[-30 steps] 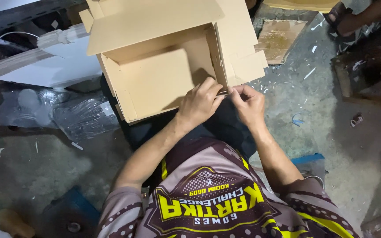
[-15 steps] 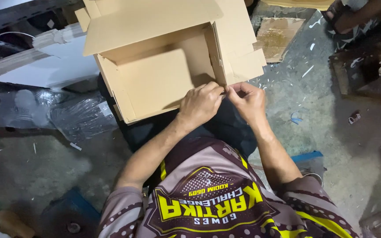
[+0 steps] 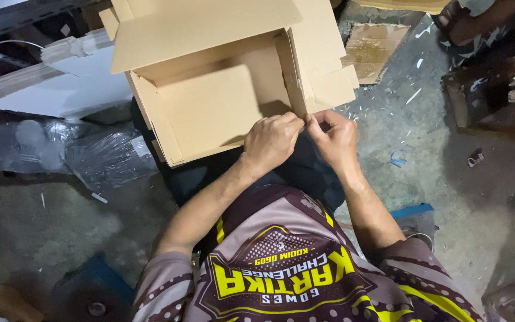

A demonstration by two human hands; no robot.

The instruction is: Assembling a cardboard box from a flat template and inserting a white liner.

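Since a second ago both hands have crept a little left along the near edge of the box, and they meet closer together now. My left hand and right hand sit knuckle to knuckle, fingertips pinched on the near right corner of the cardboard box, where the side wall joins the folded flap. Whether anything small lies between the fingers I cannot tell.

Box rests over my lap, open side up, tilted slightly toward the left. Far lid flap stands out over the cavity and shades its far wall. Right side flap folds outward, stepped along its edge. Near wall is low; left wall is thin, with a folded lip.

Room to move: open floor to the right of my right hand, bare concrete floor, grey, gritty, strewn with pale scraps. To the left, crumpled clear plastic wrap lies just beside the box's near left corner. White flat sheets are stacked far left, against the box side. Another flat brown cardboard piece lies far right, stained.

Material notes: box is plain tan corrugated board, matte, clean creases, sharp cut edges. Plastic is glossy, wrinkled. Blue edge shows near my right elbow.
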